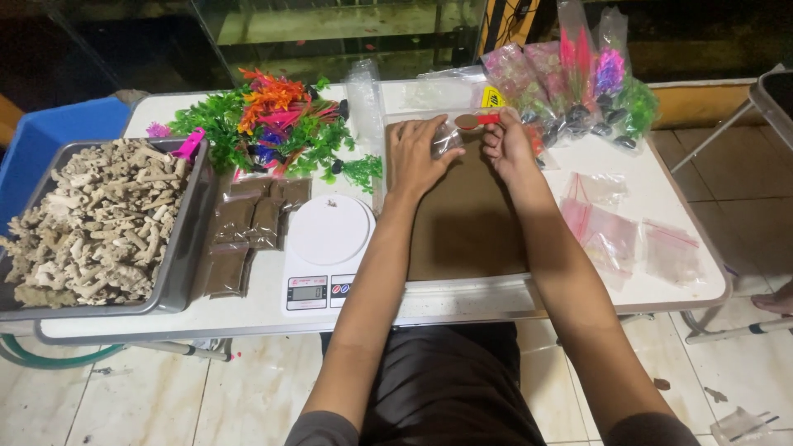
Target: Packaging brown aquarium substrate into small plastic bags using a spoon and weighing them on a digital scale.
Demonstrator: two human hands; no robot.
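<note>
My left hand [417,153] holds a small clear plastic bag [447,139] over a shallow tray of brown powder [462,223]. My right hand [505,140] grips a red-handled spoon [475,120] whose bowl, loaded with brown powder, sits at the bag's mouth. Both hands hover over the far end of the tray, close together.
A white kitchen scale [326,248] stands left of the tray, with filled brown packets [244,235] beside it. A metal tray of pale coral pieces [91,223] is at far left. Plastic plants [273,124], bagged plants [578,78] and empty zip bags [615,231] lie around.
</note>
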